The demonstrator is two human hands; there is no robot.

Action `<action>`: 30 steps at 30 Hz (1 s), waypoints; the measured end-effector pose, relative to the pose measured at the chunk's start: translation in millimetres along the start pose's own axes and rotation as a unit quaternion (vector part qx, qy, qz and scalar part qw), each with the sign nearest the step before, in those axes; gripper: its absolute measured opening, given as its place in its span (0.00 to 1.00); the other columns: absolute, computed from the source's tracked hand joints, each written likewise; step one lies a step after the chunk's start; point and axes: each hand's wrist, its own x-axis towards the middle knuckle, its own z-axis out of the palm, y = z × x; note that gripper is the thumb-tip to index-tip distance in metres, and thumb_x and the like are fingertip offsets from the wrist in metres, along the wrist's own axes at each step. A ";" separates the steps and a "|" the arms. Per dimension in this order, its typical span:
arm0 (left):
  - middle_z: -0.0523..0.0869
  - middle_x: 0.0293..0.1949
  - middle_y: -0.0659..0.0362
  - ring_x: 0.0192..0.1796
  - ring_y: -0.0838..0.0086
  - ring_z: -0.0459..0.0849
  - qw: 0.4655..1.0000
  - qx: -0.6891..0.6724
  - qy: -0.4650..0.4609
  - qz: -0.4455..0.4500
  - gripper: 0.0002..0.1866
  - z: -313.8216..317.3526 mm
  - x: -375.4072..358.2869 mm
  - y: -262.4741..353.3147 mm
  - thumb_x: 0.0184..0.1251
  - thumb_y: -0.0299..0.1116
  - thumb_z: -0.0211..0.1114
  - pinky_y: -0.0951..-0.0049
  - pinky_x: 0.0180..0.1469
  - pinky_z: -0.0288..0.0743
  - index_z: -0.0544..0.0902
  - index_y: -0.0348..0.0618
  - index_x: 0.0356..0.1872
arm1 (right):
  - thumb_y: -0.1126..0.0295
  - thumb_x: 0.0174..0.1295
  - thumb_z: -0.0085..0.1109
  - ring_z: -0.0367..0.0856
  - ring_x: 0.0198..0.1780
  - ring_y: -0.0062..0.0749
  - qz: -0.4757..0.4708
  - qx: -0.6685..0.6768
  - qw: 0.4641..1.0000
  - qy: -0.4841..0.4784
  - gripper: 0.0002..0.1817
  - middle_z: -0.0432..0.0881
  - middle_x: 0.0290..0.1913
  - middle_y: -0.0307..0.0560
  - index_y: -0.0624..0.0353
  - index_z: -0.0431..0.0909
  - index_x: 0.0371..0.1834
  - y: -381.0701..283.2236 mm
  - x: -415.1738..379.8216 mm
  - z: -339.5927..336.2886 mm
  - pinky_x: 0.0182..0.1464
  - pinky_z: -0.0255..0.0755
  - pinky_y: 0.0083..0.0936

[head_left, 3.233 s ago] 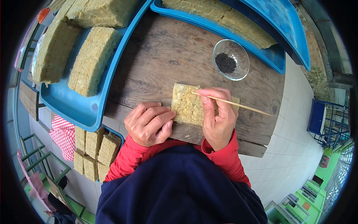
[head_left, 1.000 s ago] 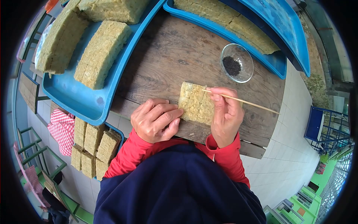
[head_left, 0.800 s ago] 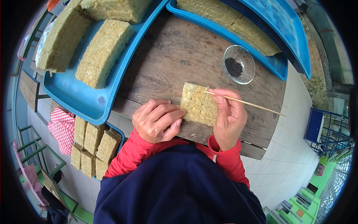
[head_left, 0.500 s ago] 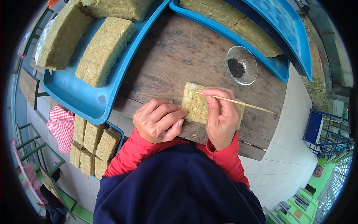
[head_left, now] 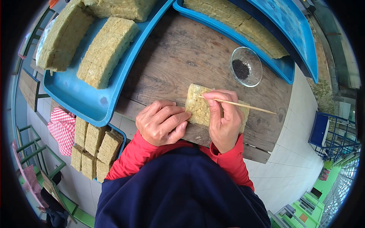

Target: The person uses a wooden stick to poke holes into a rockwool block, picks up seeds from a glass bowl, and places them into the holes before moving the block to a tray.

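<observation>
A slab of yellowish fibrous rockwool (head_left: 197, 111) lies flat on the wooden table in front of me. My right hand (head_left: 227, 117) pinches a thin wooden skewer (head_left: 253, 107) between thumb and fingers. The skewer's left tip is at the slab's upper surface, and its other end points out to the right. This hand covers much of the slab's right half. My left hand (head_left: 162, 122) has its fingers curled, with fingertips against the slab's left edge. Beyond the slab, to the upper right, stands a clear glass bowl (head_left: 256, 72) with small dark seeds (head_left: 240, 69) in it.
A blue tray (head_left: 81, 99) with large rockwool blocks (head_left: 107, 51) stands at the left. Another blue tray (head_left: 213, 23) holding rockwool is at the back right. Cut rockwool blocks (head_left: 95, 137) sit in a lower tray at left, beside a red-checked cloth (head_left: 62, 127).
The skewer and my right hand's fingers have shifted slightly to the left over the slab. My left hand and the bowl have stayed in place.
</observation>
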 end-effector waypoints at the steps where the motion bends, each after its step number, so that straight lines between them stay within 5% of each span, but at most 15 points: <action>1: 0.86 0.29 0.66 0.32 0.73 0.83 1.000 -0.001 0.001 0.000 0.09 0.1 0.1 0.1 0.47 0.35 0.68 0.75 0.30 0.78 0.89 0.52 0.31 | 0.80 0.62 0.59 0.79 0.41 0.38 -0.001 -0.001 1.000 -0.001 0.06 0.82 0.36 0.45 0.58 0.82 0.40 -0.3 0.1 0.3 0.38 0.74 0.29; 18: 0.86 0.29 0.66 0.33 0.73 0.84 1.000 -0.002 -0.007 -0.004 0.09 -1.5 0.7 0.8 0.46 0.34 0.68 0.74 0.31 0.78 0.89 0.51 0.31 | 0.80 0.61 0.60 0.79 0.42 0.40 -0.054 -0.059 0.997 -0.024 0.07 0.82 0.37 0.43 0.57 0.82 0.40 -1.1 1.2 1.4 0.40 0.75 0.30; 23: 0.86 0.30 0.66 0.33 0.72 0.84 1.000 -0.007 -0.011 0.000 0.09 -1.6 1.1 0.6 0.46 0.33 0.68 0.74 0.32 0.78 0.89 0.51 0.31 | 0.80 0.65 0.57 0.80 0.39 0.36 0.045 0.060 0.993 0.086 0.06 0.82 0.38 0.47 0.60 0.82 0.41 9.1 -4.9 -16.3 0.41 0.74 0.26; 30: 0.87 0.30 0.66 0.33 0.71 0.84 1.000 -0.005 -0.009 -0.001 0.09 -1.3 1.0 2.0 0.45 0.32 0.68 0.74 0.32 0.79 0.89 0.51 0.31 | 0.80 0.65 0.57 0.81 0.40 0.35 0.089 0.057 0.991 0.082 0.05 0.82 0.38 0.47 0.61 0.81 0.40 18.9 -21.8 -28.4 0.42 0.74 0.27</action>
